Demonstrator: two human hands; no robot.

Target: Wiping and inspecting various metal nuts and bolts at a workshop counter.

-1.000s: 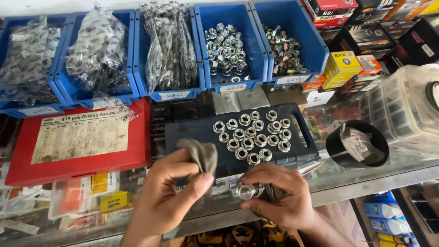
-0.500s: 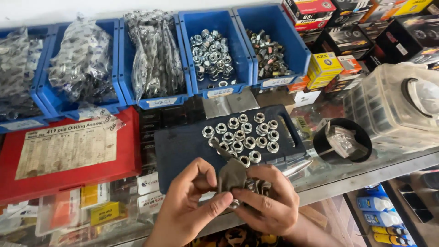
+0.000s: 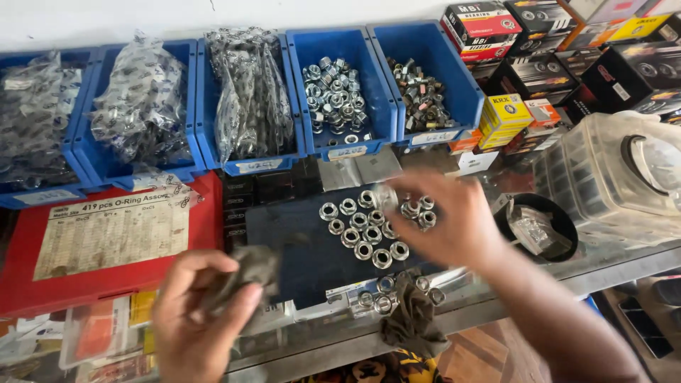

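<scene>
At the lower left of the frame the left hand [image 3: 195,319] now holds the grey rag [image 3: 248,269] alone, bunched between thumb and fingers; half a second ago both hands were pressed together over a nut at the bottom centre, so the wiping of that piece looks finished. Above it lies the red flat case [image 3: 106,241], with a row of blue bins [image 3: 340,92] along the upper edge. Moving to the centre, the dark tray [image 3: 291,248] carries the cluster of shiny nuts [image 3: 362,234] set upright in rows, and a second dark rag [image 3: 411,319] lies below it with a few more nuts [image 3: 379,301] beside it. Right of centre, the right hand [image 3: 447,220] has travelled up over the tray, fingers pinched on a single nut [image 3: 386,195] at the cluster's upper edge, seemingly adding it to the cleaned rows. A black round tub [image 3: 560,220] sits just beyond it.
</scene>
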